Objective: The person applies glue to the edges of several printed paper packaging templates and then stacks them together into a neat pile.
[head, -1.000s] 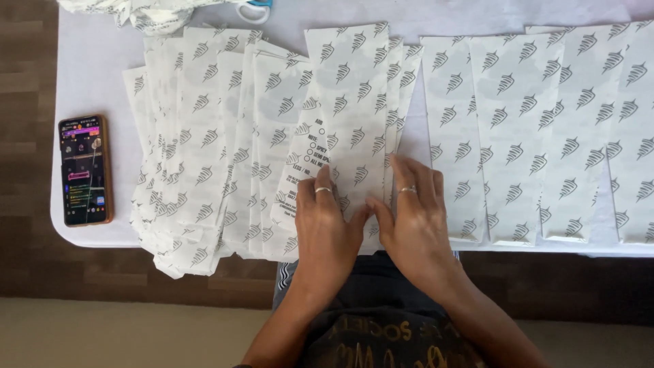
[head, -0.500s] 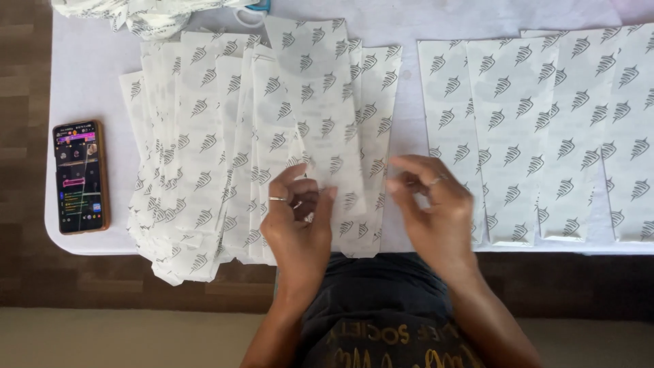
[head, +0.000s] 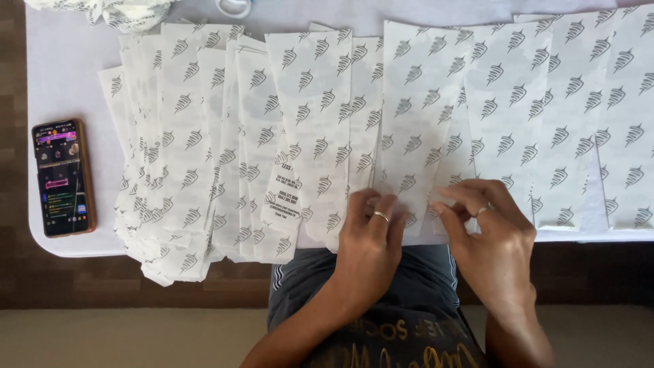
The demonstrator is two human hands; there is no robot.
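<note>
White paper sheets printed with grey shell-like marks lie overlapped in a long row across the white table [head: 65, 82]. My left hand [head: 371, 238], a ring on one finger, curls its fingertips on the bottom edge of one middle sheet [head: 415, 129]. My right hand [head: 490, 235], also ringed, pinches the same sheet's lower edge just to the right. A thick fanned pile of sheets [head: 197, 157] lies left of my hands, one with a printed label panel [head: 286, 191] showing. More sheets [head: 586, 123] spread out to the right.
A phone [head: 63, 178] with a lit screen lies at the table's left end near the front edge. Crumpled printed paper [head: 129, 10] and a pale ring-shaped object [head: 235, 7] sit at the far edge. My lap is below the table edge.
Both hands have shifted right from the fanned pile to a sheet in the middle of the row. They parted half a second ago and are now close together on its bottom edge.
</note>
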